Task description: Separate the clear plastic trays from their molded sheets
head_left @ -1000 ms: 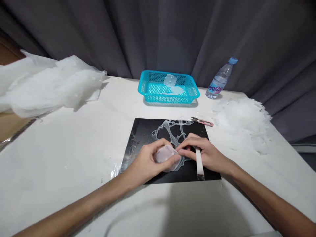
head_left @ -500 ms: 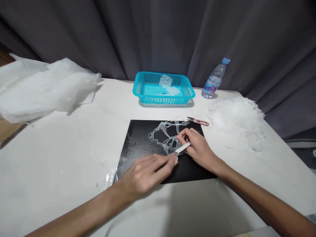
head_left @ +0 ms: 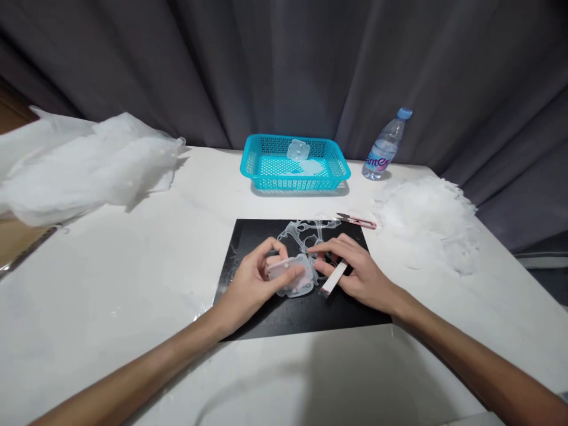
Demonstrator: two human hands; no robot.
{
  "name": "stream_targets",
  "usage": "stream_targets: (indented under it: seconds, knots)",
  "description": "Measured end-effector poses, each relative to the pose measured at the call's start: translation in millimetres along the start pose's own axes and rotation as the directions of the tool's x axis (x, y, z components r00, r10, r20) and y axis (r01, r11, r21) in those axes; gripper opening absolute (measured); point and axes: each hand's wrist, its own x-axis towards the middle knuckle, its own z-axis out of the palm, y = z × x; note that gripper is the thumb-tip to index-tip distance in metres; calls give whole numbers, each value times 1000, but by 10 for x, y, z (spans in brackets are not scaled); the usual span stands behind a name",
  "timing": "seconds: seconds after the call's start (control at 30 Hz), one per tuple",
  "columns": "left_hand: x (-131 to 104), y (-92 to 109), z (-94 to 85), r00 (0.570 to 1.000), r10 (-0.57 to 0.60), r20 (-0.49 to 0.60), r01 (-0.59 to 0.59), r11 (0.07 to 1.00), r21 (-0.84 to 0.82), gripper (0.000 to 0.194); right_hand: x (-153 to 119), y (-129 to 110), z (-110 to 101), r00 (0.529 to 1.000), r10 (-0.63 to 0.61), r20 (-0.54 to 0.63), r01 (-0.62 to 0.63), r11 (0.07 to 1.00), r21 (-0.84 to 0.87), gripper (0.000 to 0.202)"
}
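A translucent, roughly square plastic piece (head_left: 290,285) with small round bumps is held between the thumb and fingers of my left hand (head_left: 255,273), low over the black mat (head_left: 284,319). My right hand (head_left: 359,272) grips a white flat-handled tool (head_left: 333,278) whose end points down and left. The fingertips of that hand are beside the held piece. Beyond both hands, a clear looped plastic frame (head_left: 296,232) lies on the mat, partly hidden by my fingers.
Behind the mat stands a blue basket (head_left: 295,183) holding a translucent piece (head_left: 298,150). Pink-handled snips (head_left: 361,223) lie near the mat's corner. A water bottle (head_left: 382,151) and white scraps (head_left: 428,210) are at right, a white plastic bag (head_left: 89,165) at left.
My left hand has turned and drawn back slightly, and the square piece now shows in its grip. The tool in my right hand now points lower. The view has shifted slightly.
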Motion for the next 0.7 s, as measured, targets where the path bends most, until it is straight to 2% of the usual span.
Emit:
stream_targets:
  seconds: [0.17, 0.3, 0.37, 0.4, 0.47, 0.53, 0.57, 0.6, 0.63, 0.7]
  knots:
    - [15, 20, -11, 999, 25, 28, -29, 987, 158, 30, 12, 8, 54, 996, -71, 58, 68, 996, 50, 14]
    - [-62, 38, 38, 992, 126, -4, -120, 954, 275, 21, 12, -15, 52, 986, -163, 38, 164, 986, -34, 13]
    - [-125, 41, 61, 958, 286, -30, -256, 895, 365, 14, 7, -33, 55, 971, -235, 49, 241, 953, -184, 15]
    - [-148, 42, 65, 924, 378, -55, -323, 851, 414, 11, 2, -39, 61, 957, -280, 77, 290, 914, -283, 16]
    - [-152, 49, 46, 848, 505, -164, -382, 795, 472, 8, -14, -43, 82, 919, -358, 164, 393, 799, -456, 18]
    - [-93, 59, -6, 802, 482, -354, -321, 846, 425, 11, -30, -34, 98, 880, -408, 242, 472, 704, -530, 19]
    - [-48, 64, -39, 792, 435, -428, -294, 887, 357, 15, -35, -26, 93, 875, -416, 247, 481, 696, -533, 20]
    - [-1, 67, -70, 801, 376, -465, -275, 922, 272, 20, -35, -16, 70, 883, -414, 221, 466, 716, -520, 20]
    - [41, 70, -95, 831, 311, -461, -254, 950, 182, 24, -30, -5, 25, 902, -399, 168, 427, 760, -489, 19]
    - [91, 75, -118, 911, 188, -366, -198, 980, 10, 31, -6, 22, -148, 955, -296, -35, 259, 882, -394, 17]
